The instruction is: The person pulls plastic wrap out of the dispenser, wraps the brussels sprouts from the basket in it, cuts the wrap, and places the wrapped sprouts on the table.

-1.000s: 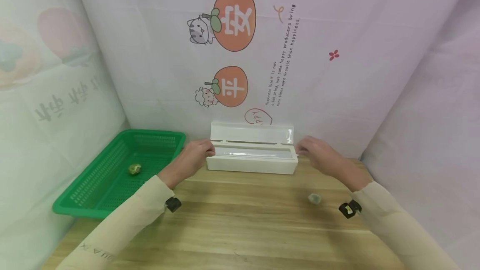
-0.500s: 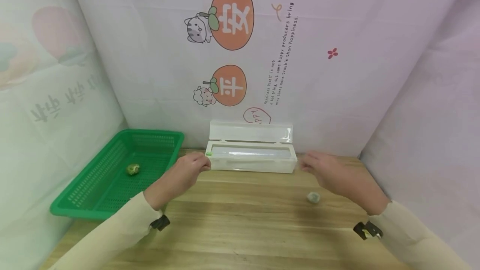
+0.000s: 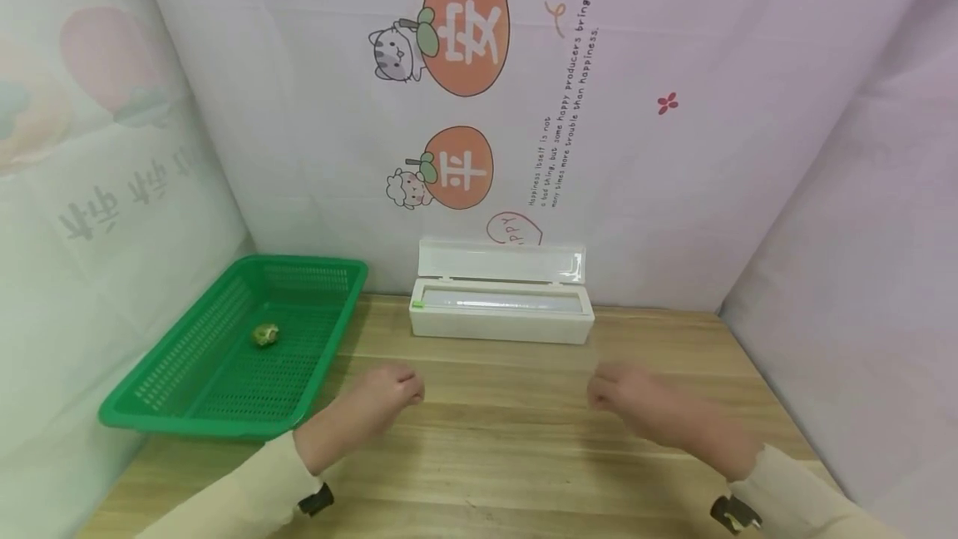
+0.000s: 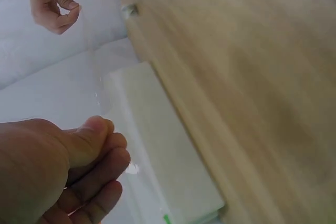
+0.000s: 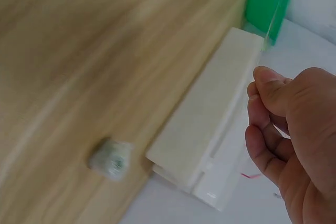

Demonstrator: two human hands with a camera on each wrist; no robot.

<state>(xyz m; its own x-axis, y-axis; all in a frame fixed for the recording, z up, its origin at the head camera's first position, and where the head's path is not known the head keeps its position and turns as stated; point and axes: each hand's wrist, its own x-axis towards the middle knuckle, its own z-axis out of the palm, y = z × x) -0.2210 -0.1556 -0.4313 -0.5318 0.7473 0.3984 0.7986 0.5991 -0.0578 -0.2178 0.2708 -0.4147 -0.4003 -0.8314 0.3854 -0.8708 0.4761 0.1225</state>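
Observation:
In the head view, my left hand (image 3: 367, 406) and right hand (image 3: 639, 406) hang apart over the table, thumbs pinched against fingers. A thin clear sheet of plastic wrap (image 5: 274, 17) stretches between them; its faint edge shows in both wrist views, while in the head view it is barely visible. Beyond the hands stands a white cling film dispenser (image 3: 501, 326), its clear-fronted lid (image 3: 501, 263) raised and a roll of film (image 3: 501, 301) inside. A small pale wrapped lump (image 5: 111, 159) lies on the wood in the right wrist view; my right hand covers it in the head view.
A green plastic basket (image 3: 202, 425) stands at the left with a small greenish wrapped lump (image 3: 265, 334) in it. White printed cloth (image 3: 599, 148) walls the wooden table (image 3: 494, 456) at the back and both sides.
Both hands have drawn back from the dispenser toward the table's near side, still pinching the plastic wrap. The dispenser stays in place with its lid up. My right hand now hides the pale lump.

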